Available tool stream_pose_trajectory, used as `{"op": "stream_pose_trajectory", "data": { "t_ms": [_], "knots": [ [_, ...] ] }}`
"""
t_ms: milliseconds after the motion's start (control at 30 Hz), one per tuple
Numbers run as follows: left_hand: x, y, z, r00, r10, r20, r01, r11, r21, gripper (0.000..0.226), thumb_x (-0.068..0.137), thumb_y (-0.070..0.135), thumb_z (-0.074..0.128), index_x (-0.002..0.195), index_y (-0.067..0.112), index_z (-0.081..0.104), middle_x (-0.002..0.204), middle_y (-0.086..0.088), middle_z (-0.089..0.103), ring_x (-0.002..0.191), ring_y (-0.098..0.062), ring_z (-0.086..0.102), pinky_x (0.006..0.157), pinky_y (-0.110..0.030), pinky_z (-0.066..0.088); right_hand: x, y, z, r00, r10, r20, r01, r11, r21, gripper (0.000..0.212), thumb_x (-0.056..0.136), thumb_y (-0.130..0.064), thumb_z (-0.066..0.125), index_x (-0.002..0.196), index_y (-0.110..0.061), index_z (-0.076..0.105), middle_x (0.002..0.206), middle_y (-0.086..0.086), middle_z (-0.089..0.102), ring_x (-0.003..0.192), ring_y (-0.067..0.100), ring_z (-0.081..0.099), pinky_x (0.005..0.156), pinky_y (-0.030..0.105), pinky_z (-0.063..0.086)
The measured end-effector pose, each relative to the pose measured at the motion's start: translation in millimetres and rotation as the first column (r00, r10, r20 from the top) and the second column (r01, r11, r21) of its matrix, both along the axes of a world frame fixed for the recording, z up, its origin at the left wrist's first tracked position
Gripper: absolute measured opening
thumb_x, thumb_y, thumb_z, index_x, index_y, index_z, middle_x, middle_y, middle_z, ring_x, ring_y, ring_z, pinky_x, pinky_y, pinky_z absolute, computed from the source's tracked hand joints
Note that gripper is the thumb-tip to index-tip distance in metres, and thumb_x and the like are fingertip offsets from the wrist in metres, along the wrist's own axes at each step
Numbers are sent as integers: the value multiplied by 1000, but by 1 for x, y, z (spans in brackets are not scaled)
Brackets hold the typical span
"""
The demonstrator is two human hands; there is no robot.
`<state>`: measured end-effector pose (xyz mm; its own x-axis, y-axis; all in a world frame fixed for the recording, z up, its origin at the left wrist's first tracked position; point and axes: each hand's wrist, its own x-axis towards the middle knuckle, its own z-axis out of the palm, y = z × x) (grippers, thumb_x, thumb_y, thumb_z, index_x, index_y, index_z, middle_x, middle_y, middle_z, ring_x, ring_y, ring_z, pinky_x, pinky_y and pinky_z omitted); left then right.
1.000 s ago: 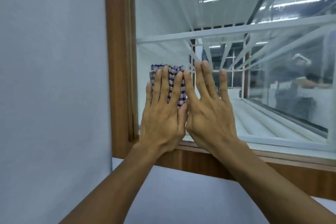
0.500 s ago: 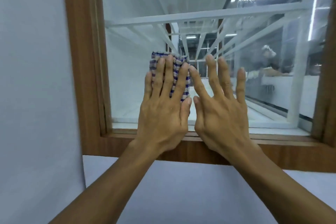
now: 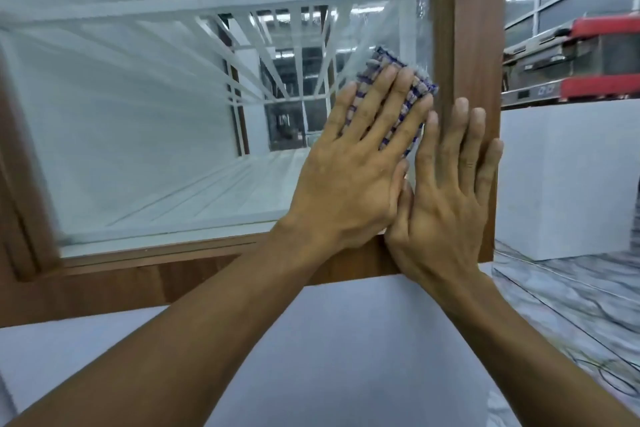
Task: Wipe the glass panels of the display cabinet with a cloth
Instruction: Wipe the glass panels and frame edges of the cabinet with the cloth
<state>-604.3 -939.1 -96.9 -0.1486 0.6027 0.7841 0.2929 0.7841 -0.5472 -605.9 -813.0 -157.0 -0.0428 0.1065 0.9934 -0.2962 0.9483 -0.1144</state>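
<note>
A folded blue-and-white checked cloth lies flat against the glass panel of the wood-framed cabinet, near the panel's lower right corner. My left hand presses it to the glass with fingers spread over it. My right hand lies flat and empty beside it, mostly on the brown wooden right post, thumb touching my left hand. Most of the cloth is hidden under my left fingers.
The wooden bottom rail runs under the glass, with a white cabinet face below it. White shelves show inside. Right of the post stand a white block, a red machine and marbled floor.
Both hands slid right along the glass with the cloth, from the left frame to the right post. The right hand now rests on the post.
</note>
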Motion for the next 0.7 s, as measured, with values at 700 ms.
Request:
{"op": "stream_pose_trajectory", "data": {
  "t_ms": [700],
  "knots": [
    [9,-69,2,972,4,236,135,812,-568,52,111,34,28,160,20,35,169,-6,24,160,-26,14,128,-56,11,8,-20,-61,990,105,90,-89,982,-168,73,102,-34,38,156,10,18,165,30,13,155,44,8,125,63,4]
  ]
}}
